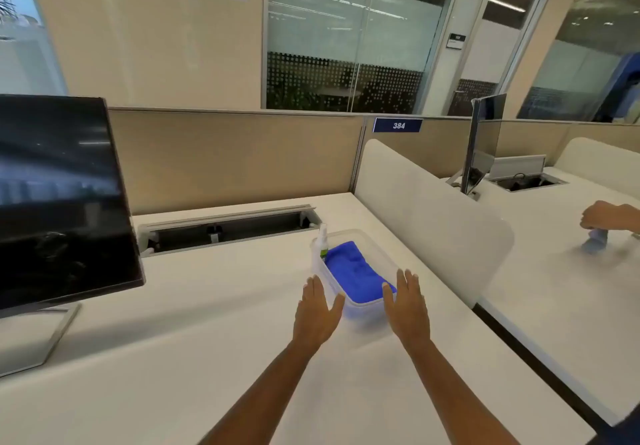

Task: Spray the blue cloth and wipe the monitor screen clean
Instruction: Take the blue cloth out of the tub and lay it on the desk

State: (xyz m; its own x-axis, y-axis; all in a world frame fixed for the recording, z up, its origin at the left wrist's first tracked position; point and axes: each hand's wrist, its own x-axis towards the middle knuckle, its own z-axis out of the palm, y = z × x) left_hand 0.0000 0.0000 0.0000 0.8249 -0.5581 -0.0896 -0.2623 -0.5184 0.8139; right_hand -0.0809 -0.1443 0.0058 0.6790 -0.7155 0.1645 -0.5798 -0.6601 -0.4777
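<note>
A folded blue cloth (353, 269) lies in a clear plastic tray (372, 245) on the white desk. A small clear spray bottle (322, 243) with a green label stands upright at the tray's far left corner. The dark monitor (59, 198) stands on its silver foot at the left, screen off. My left hand (317, 309) is flat and open at the tray's near left corner, thumb beside the rim. My right hand (407, 302) is open at the near right corner, thumb against the rim. Neither hand holds anything.
An open cable trough (225, 231) runs along the back of the desk (173, 358). A white divider panel (433, 212) stands to the right. Beyond it, another person's hand (602, 217) wipes the neighbouring desk, where a second monitor (483, 143) stands.
</note>
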